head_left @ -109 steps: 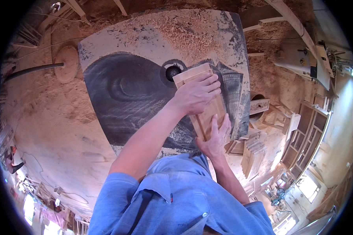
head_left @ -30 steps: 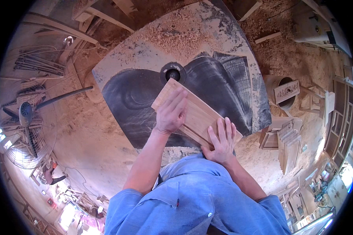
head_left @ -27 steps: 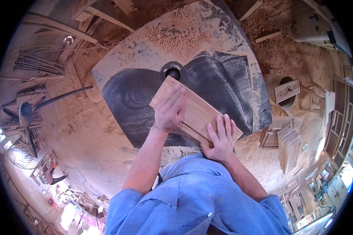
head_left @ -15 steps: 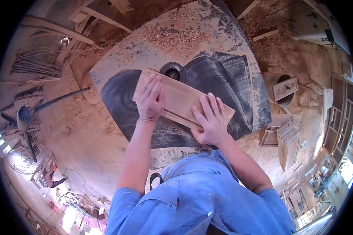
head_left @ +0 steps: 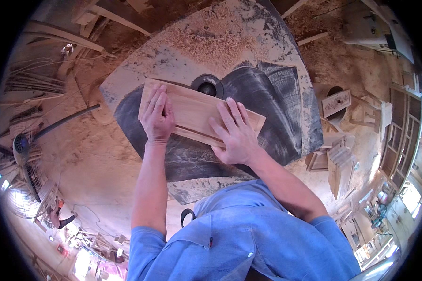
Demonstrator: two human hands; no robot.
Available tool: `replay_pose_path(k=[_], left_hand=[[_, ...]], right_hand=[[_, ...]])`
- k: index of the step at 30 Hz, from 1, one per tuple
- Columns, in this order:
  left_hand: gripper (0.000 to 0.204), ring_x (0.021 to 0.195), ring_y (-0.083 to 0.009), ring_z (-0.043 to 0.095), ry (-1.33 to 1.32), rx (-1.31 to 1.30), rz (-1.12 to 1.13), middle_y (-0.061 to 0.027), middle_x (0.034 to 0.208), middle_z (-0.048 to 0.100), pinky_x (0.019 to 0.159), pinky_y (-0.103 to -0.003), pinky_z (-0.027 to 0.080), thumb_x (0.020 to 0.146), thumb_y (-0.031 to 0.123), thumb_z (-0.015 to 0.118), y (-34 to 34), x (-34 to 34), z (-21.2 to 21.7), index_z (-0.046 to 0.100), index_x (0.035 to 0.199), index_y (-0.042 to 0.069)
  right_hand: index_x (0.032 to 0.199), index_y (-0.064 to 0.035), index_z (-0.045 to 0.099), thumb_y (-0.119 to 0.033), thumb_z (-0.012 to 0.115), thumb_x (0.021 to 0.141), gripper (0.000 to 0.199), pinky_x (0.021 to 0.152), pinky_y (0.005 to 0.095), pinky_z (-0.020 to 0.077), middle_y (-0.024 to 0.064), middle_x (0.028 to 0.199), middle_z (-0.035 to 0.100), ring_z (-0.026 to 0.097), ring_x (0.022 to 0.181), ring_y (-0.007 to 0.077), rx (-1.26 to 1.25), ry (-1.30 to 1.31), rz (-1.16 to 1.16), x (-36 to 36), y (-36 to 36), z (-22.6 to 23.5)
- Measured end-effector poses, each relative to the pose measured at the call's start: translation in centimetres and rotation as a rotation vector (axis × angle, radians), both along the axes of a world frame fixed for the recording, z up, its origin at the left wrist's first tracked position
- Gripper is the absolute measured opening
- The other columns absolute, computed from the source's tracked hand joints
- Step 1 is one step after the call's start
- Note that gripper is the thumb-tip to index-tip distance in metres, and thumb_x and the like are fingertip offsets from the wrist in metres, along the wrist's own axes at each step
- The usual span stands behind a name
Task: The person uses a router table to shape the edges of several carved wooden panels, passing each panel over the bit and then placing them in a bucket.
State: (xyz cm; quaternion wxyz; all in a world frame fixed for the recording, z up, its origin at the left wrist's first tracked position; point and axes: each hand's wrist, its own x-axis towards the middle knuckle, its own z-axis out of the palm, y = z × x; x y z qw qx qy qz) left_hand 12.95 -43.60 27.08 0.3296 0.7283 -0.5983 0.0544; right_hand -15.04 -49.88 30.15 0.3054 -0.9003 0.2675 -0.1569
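Observation:
A light wooden panel (head_left: 194,110) with a moulded edge lies flat on a dark metal machine table (head_left: 276,103). Its far long edge rests against the round cutter opening (head_left: 207,85) in the table. My left hand (head_left: 157,117) presses flat on the panel's left end, fingers spread. My right hand (head_left: 234,133) presses flat on its right half, fingers pointing away from me. Both palms bear down on the panel; neither hand curls around it.
Thick sawdust and shavings (head_left: 211,37) cover the far part of the table and the floor around it. Stacked wooden frames and carved pieces (head_left: 337,154) stand on the right. A fan (head_left: 21,145) and a dark hose (head_left: 65,121) lie to the left.
The panel has swung from a diagonal to lie crosswise against the cutter opening. My left hand slid out to its left end and my right hand moved onto its right half.

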Motion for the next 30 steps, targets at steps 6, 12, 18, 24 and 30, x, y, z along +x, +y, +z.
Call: replay_pose_path(k=[6,12,18,24,30], left_hand=[[0.019,0.129,-0.0342,0.076,-0.029,-0.035,0.039,-0.0121,0.131,0.082,0.110,-0.045,0.060,0.099,0.000,0.075,0.5,2.0,-0.5,0.079,0.117,0.001],[0.018,0.130,-0.0354,0.075,-0.033,-0.018,0.084,-0.0142,0.131,0.082,0.114,-0.046,0.058,0.100,0.000,0.074,1.4,4.0,-0.6,0.079,0.118,-0.002],[0.018,0.133,-0.0358,0.074,-0.050,-0.001,0.139,-0.0159,0.133,0.081,0.116,-0.047,0.057,0.103,0.001,0.072,2.8,6.4,-1.3,0.080,0.118,-0.003],[0.025,0.134,-0.0352,0.073,-0.006,0.023,0.227,-0.0173,0.137,0.079,0.115,-0.044,0.057,0.105,0.001,0.069,5.4,9.1,-1.8,0.079,0.127,-0.004],[0.027,0.135,-0.0341,0.072,-0.028,0.079,0.351,-0.0170,0.140,0.078,0.115,-0.043,0.057,0.108,0.006,0.068,6.4,10.0,-0.8,0.078,0.132,-0.003]], right_hand=[[0.140,-0.0030,0.073,-0.027,0.085,0.065,0.080,0.137,0.0656,0.0204,0.0322,0.169,0.045,0.029,0.165,0.0549,0.005,-0.005,0.051,2.0,-0.6,-0.2],[0.142,-0.0017,0.072,-0.029,0.084,0.068,0.080,0.137,0.0655,0.0178,0.0332,0.170,0.043,0.028,0.165,0.0562,-0.020,-0.009,0.112,4.2,-1.0,-0.6],[0.148,-0.0009,0.068,-0.032,0.083,0.074,0.081,0.137,0.0662,0.0172,0.0340,0.170,0.042,0.028,0.164,0.0565,-0.015,0.026,0.194,6.6,-1.5,-0.4],[0.149,0.0009,0.064,-0.034,0.084,0.077,0.083,0.136,0.0662,0.0171,0.0330,0.171,0.042,0.029,0.164,0.0560,-0.039,0.013,0.239,9.8,-0.9,-0.6],[0.150,-0.0008,0.064,-0.036,0.085,0.077,0.083,0.136,0.0663,0.0174,0.0313,0.172,0.041,0.027,0.165,0.0545,-0.078,0.047,0.251,12.2,-0.3,-0.9]])
